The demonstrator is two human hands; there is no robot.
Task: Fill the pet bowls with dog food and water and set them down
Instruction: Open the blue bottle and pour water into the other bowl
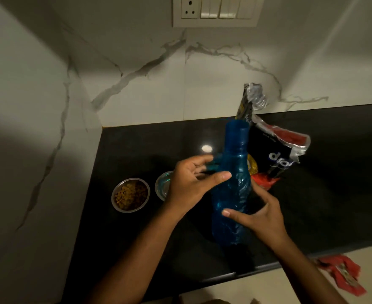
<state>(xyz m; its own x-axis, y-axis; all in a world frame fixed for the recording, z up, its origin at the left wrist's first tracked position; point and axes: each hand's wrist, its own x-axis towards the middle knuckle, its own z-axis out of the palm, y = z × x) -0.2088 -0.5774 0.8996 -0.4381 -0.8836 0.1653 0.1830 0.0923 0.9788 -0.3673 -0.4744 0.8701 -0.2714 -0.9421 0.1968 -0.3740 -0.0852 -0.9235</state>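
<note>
blue bottle (pixel 233 194) upright at frame centre, over tabletop (pixel 136 145) | left hand (pixel 191 183) curled at its shoulder, thumb on it | right hand (pixel 258 216) gripping lower body | kibble bowl (pixel 130 195), water bowl (pixel 163 185) left of centre | food bag (pixel 275 154) right of centre

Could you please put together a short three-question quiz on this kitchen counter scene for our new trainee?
1. True or false: the steel bowl on the left holds kibble.
2. The blue bottle is gripped by: A) the left hand only; B) the right hand only; C) both.
3. Fill in: the open dog food bag stands ___ the bottle on the black counter.
Key: 1 true; 2 C; 3 behind.
</note>
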